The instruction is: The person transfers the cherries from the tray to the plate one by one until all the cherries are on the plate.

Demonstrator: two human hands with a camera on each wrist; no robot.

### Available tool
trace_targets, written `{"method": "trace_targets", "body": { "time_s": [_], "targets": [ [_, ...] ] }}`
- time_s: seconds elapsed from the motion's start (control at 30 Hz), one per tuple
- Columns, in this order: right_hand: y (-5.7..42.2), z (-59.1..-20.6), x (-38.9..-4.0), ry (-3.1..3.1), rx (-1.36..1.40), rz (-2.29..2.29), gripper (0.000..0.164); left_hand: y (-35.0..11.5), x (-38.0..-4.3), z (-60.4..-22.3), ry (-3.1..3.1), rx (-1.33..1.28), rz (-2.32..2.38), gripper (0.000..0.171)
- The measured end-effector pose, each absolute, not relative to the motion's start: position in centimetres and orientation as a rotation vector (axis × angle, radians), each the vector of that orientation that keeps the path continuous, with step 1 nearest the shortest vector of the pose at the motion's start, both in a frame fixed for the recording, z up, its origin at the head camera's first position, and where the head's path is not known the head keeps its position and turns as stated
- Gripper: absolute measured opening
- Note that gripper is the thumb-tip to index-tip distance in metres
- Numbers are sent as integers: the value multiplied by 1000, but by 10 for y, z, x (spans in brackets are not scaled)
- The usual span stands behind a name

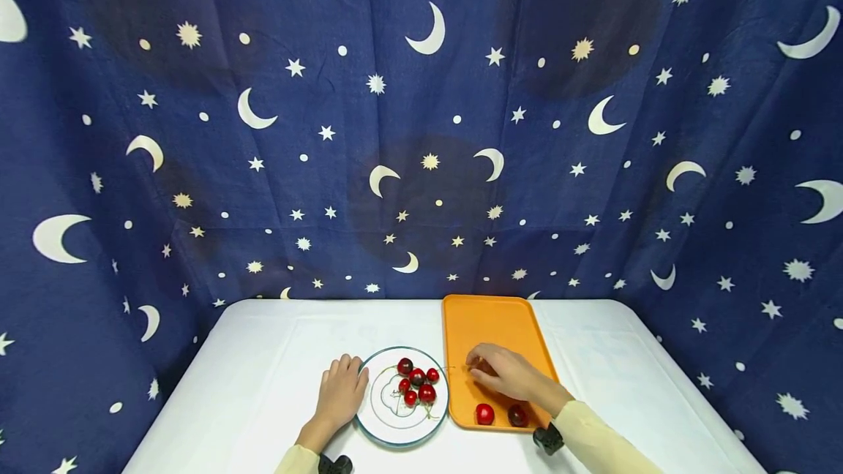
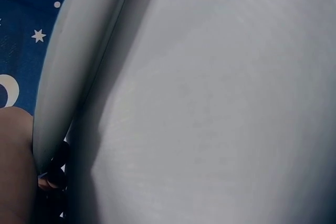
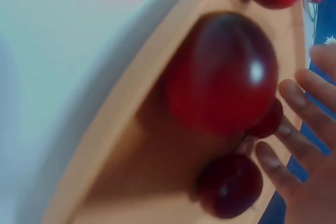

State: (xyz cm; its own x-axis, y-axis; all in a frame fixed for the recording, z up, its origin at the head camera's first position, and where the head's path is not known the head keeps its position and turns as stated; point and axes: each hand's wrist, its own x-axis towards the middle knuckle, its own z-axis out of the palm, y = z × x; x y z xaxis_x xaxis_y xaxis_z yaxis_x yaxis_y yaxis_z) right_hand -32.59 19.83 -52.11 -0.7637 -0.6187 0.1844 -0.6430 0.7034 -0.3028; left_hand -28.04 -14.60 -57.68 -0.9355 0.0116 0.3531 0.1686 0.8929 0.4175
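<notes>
My right hand is low over the orange tray, palm down, its fingers spread and gently bent. Beneath it lies a dark cherry, partly covered. In the right wrist view two dark red cherries, one upper and one lower, sit right by the fingertips, which are not closed round them. A bright red cherry and a dark cherry rest near the tray's front edge. At the left rim of a white plate, my left hand lies with relaxed fingers touching it; its thumb is hidden.
Several red and dark cherries with thin stems are grouped on the plate. Tray and plate stand side by side on a white table. Behind hangs a blue curtain with moons and stars.
</notes>
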Motion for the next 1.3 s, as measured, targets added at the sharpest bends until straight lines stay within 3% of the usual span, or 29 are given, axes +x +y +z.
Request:
{"method": "trace_targets", "body": {
  "time_s": [0.27, 0.47, 0.87, 1.1, 1.3],
  "targets": [
    [219, -513, -321, -2971, 1047, 559, 27, -148, -285, -581, -2739, -108, -646, 23],
    [223, -515, -324, -2950, 1094, 538, 23, -147, -281, -568, -2772, -122, -645, 21],
    [243, -512, -317, -2880, 1095, 579, 10, -146, -281, -577, -2670, -150, -625, 20],
    [258, -515, -314, -2927, 1016, 560, 26, -147, -279, -576, -2740, -118, -673, 21],
    [263, -516, -315, -2955, 958, 534, 16, -147, -281, -574, -2778, -91, -668, 21]
  ]
}}
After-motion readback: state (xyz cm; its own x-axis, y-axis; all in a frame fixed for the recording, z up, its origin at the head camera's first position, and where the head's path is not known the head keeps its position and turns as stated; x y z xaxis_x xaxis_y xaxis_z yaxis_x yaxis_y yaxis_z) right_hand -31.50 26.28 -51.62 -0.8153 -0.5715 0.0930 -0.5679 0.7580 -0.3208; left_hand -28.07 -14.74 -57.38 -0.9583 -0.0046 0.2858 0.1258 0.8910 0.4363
